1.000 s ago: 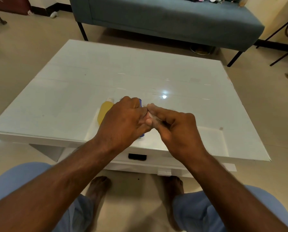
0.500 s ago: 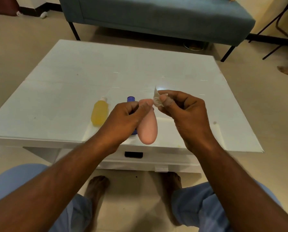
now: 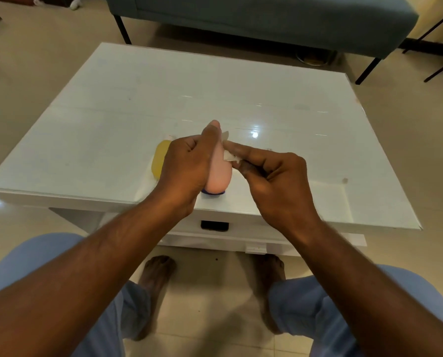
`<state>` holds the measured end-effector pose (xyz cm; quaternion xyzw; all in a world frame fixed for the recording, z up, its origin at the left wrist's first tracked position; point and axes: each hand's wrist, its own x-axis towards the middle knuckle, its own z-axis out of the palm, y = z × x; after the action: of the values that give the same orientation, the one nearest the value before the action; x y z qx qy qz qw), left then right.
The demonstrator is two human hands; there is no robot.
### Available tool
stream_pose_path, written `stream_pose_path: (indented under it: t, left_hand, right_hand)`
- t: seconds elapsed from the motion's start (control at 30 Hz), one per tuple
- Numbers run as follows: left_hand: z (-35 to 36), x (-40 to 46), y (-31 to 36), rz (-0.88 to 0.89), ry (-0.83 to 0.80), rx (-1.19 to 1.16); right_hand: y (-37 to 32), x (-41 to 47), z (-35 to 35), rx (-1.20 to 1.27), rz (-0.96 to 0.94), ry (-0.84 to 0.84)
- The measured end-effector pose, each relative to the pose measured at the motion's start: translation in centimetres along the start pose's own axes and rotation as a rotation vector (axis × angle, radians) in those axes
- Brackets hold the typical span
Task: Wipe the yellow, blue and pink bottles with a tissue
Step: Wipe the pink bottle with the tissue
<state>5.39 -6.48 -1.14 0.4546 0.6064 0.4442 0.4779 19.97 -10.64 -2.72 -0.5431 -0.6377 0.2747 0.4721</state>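
My left hand [image 3: 186, 168] grips the pink bottle [image 3: 219, 173] and holds it above the white table [image 3: 112, 119], cap end pointing away from me. A crumpled white tissue [image 3: 229, 154] is pinched in my right hand [image 3: 272, 173] and pressed against the pink bottle's right side. The yellow bottle [image 3: 159, 158] lies on the table just left of my left hand, partly hidden by it. Only a thin rim of the blue bottle [image 3: 213, 194] shows under the pink bottle.
The table has a glass top and a drawer with a dark handle [image 3: 214, 225] at its front. A blue-grey sofa [image 3: 266, 19] stands behind the table. My knees and bare feet [image 3: 156, 279] are below the table's front edge.
The pink bottle came up off the table in my left hand, then turned more upright. My right hand moved the tissue from the bottle's tip down onto its side.
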Motion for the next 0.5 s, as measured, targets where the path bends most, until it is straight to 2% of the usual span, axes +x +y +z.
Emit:
stream_pose_path:
  t: [0.2, 0.3, 0.43, 0.5]
  left_hand:
    - [-0.6, 0.4, -0.4, 0.052, 0.076, 0.009]
    - [-0.9, 0.5, -0.3, 0.013, 0.1, -0.066]
    - [-1.8, 1.2, 1.1, -0.028, 0.145, -0.177]
    - [-1.8, 1.4, 1.5, 0.004, 0.082, -0.149]
  right_hand:
    - [-0.2, -1.0, 0.8, -0.026, -0.116, 0.014]
    - [-0.5, -1.7, 1.0, -0.073, -0.142, 0.003]
    - [-1.3, -3.1, 1.8, -0.139, -0.271, -0.113]
    - [-1.8, -3.3, 2.2, -0.107, -0.324, -0.153]
